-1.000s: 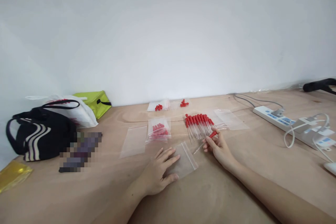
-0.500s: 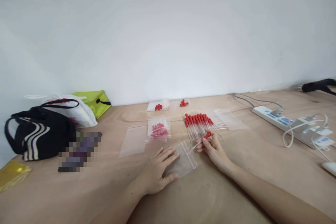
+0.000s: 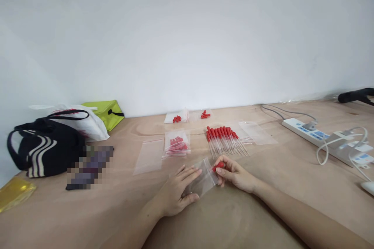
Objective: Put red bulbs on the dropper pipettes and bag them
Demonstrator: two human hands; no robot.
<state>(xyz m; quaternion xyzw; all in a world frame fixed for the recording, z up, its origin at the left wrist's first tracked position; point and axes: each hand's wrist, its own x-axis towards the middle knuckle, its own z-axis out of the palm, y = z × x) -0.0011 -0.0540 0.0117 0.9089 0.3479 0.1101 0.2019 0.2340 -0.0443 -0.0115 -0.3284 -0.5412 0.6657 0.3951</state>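
Note:
My left hand [image 3: 182, 188] lies flat with its fingers stretched out over a clear zip-lock bag [image 3: 206, 181], pressing it to the table. In my right hand [image 3: 233, 175] a glass dropper is pinched by its red rubber bulb [image 3: 217, 166]. Its tube points left at the bag's zip end; whether the tip is inside I cannot make out. Just behind, a row of droppers with red bulbs [image 3: 223, 138] lies fanned out, tubes toward me. Left of them, small bags holding red bulbs [image 3: 177, 146] are stacked beside a flat clear bag [image 3: 149, 157].
Against the wall are two more bags with red bulbs [image 3: 177, 119]. Flat clear bags [image 3: 258, 132] lie right of the droppers. A power strip [image 3: 315, 138] with cables stands at the right. At the left are a black bag [image 3: 55, 148], a white bag [image 3: 95, 126] and a green bag [image 3: 105, 113].
My right hand has moved left and toward me, bringing the dropper's red bulb close to the bag's zip end. My left hand stays on the bag.

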